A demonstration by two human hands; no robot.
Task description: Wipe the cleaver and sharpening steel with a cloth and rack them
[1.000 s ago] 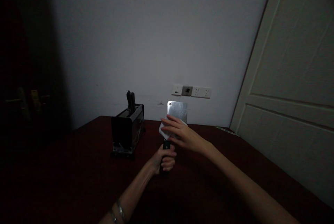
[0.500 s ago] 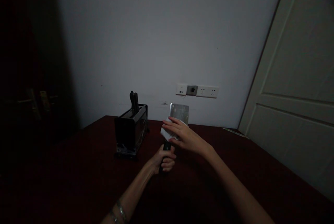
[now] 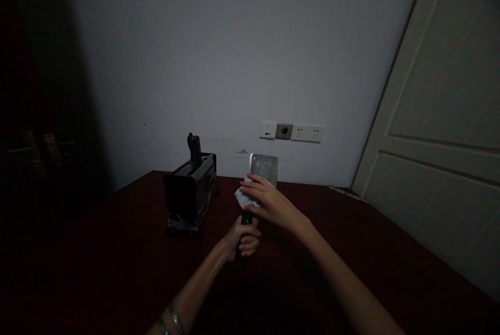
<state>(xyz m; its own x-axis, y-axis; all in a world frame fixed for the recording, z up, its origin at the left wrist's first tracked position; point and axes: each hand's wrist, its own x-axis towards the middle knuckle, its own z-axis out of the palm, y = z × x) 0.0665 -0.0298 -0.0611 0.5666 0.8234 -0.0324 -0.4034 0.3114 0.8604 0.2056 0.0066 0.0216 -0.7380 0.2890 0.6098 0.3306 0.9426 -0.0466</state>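
A cleaver (image 3: 267,165) is held upright over the table, its broad metal blade pointing up and away from me. My left hand (image 3: 247,238) is wrapped around its black handle. On the lower part of the blade, my right hand (image 3: 269,200) presses a white cloth (image 3: 241,198), thin like a tissue, with the fingers laid across it. The hand and cloth hide the lower blade. To the left stands a dark knife block (image 3: 182,197) with black knife handles (image 3: 194,148) sticking up from its top.
The dark red table (image 3: 297,262) reaches back to a pale wall with a row of sockets (image 3: 291,132). A flat strip-like item (image 3: 347,193) lies at the table's far right edge. A white panelled door (image 3: 437,168) is on the right; the left side is very dark.
The whole view has shifted slightly, so everything sits a little further left. Both hands keep their hold; the right hand and cloth stay at about the same place on the blade.
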